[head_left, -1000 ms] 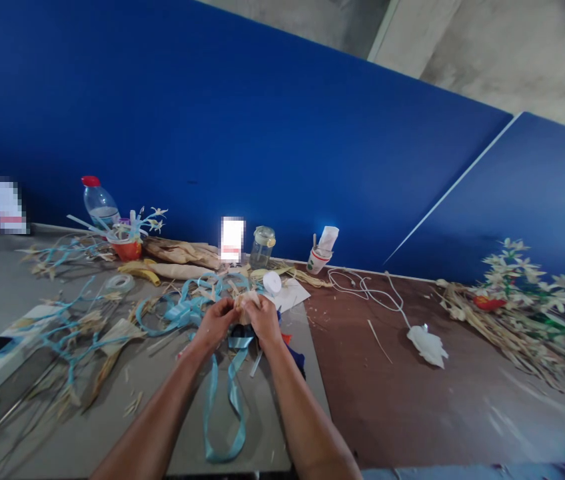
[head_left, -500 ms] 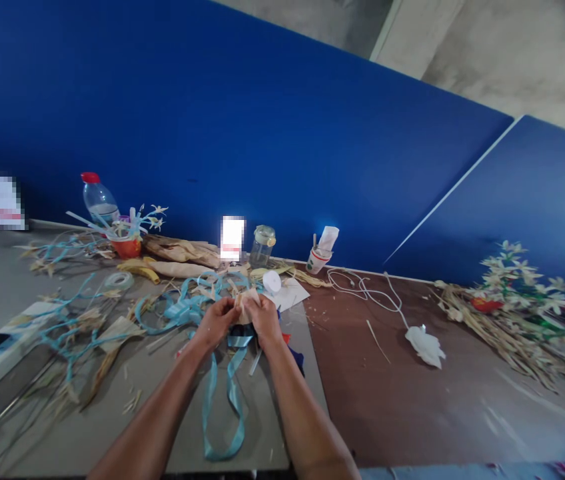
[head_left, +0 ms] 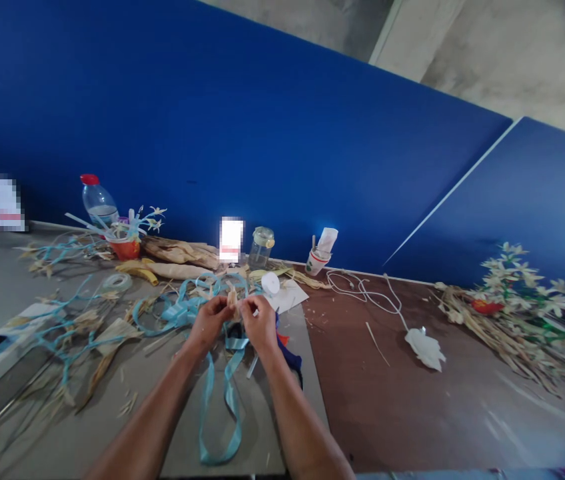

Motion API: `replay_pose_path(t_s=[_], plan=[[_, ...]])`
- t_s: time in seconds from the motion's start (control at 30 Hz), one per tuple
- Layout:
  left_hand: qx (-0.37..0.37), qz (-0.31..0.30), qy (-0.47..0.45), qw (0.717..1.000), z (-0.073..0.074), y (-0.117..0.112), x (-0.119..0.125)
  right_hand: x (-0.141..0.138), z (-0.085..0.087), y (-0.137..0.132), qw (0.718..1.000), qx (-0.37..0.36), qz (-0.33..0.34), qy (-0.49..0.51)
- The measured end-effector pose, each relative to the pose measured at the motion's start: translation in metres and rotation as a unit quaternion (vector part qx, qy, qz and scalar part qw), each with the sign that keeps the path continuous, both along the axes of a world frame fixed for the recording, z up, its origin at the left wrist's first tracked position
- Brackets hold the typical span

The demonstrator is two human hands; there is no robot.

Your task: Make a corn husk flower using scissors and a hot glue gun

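One husk (head_left: 232, 297), pinched in the left hand (head_left: 208, 321) near the ribbon loop's (head_left: 215, 460) far end. Right hand (head_left: 259, 325) just beside, fingertips bunched; can't tell if it grips. Probably fine fingertip shaping; next move calls for steady left, light right.

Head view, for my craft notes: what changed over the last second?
The pale piece, broad before, now shows as a narrow tip in the left hand. The right hand is bunched tighter; whether it grips is unclear. The ribbon loop and white roll stayed put.
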State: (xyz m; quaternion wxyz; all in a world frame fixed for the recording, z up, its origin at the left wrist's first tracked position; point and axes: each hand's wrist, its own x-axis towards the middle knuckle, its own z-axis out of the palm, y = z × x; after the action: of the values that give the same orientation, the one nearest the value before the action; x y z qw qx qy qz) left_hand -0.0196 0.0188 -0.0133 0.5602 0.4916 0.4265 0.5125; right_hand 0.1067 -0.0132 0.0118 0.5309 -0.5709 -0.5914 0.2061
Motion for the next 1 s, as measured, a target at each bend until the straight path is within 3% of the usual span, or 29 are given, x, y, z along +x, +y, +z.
replay_pose_path(t_s=[0.23, 0.37, 0.6, 1.0], plan=[[0.003, -0.034, -0.001, 0.999, 0.003, -0.003, 0.001, -0.002, -0.006, 0.006, 0.99, -0.098, 0.054, 0.088], [-0.001, -0.022, 0.001, 1.0, 0.004, -0.003, 0.0, 0.004, -0.005, 0.009, 0.99, -0.086, 0.034, 0.104], [-0.021, -0.034, -0.009, 0.999, 0.009, -0.003, -0.003, 0.015, -0.005, 0.011, 0.994, -0.068, -0.083, -0.023], [-0.008, -0.037, 0.046, 0.998, 0.018, -0.006, -0.005, 0.018, -0.003, 0.011, 0.96, -0.114, -0.144, -0.213]])
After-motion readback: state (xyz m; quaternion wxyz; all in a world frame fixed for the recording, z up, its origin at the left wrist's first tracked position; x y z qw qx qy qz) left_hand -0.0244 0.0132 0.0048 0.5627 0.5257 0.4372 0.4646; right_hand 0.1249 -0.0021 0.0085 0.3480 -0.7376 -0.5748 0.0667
